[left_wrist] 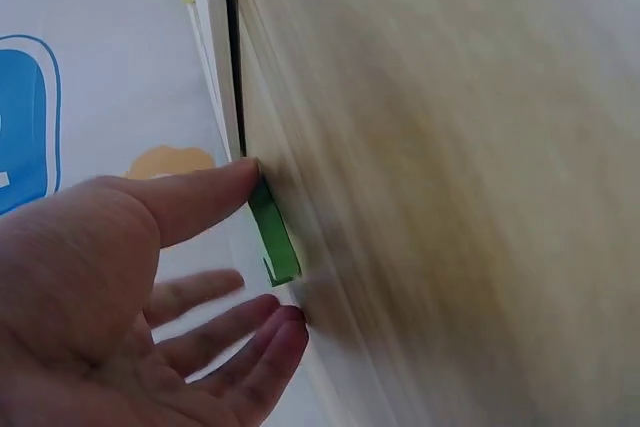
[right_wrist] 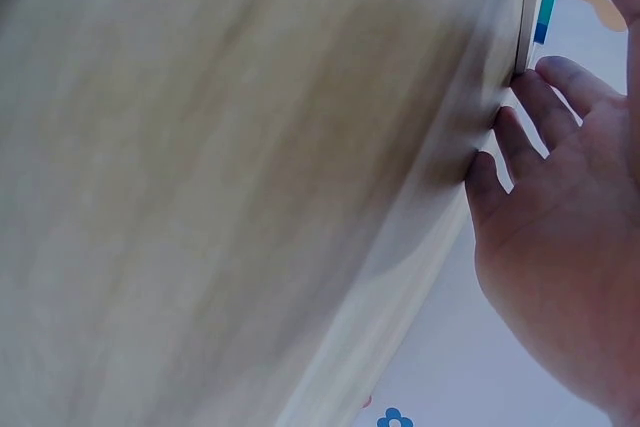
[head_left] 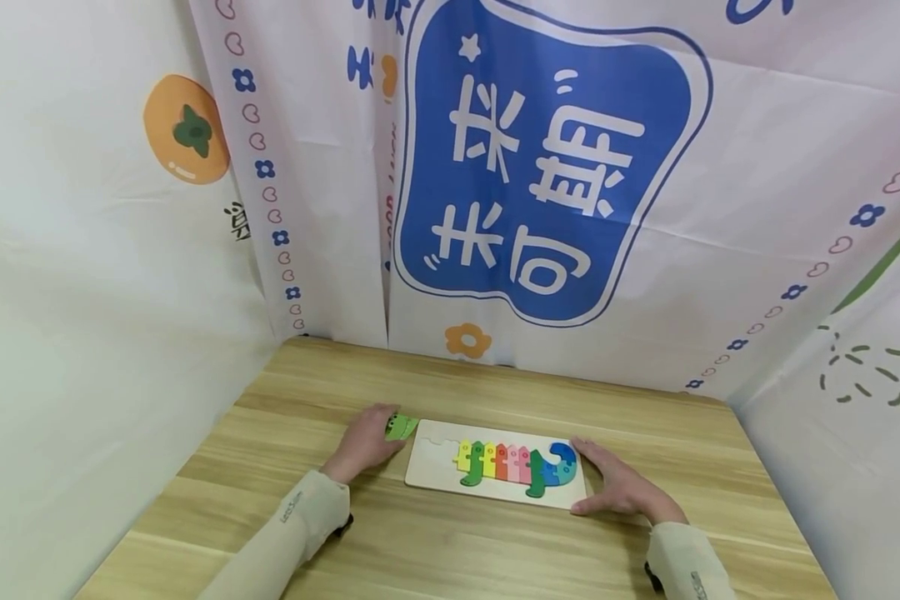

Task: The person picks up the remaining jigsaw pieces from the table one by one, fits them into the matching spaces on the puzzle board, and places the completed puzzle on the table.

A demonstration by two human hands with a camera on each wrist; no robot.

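Observation:
A wooden crocodile puzzle board lies flat on the table, with several coloured body pieces set in it. At its left end the head-shaped recess shows bare wood. Just beyond that end, my left hand holds the green crocodile head piece by its outer side, the piece lying low at the table. The left wrist view shows the thumb at one end of this green piece and the fingers at the other. My right hand spans the board's right end, thumb at the near corner and fingertips at the far one.
The wood-grain table runs back to a printed cloth hanging behind it. White cloth walls close in the left and right sides.

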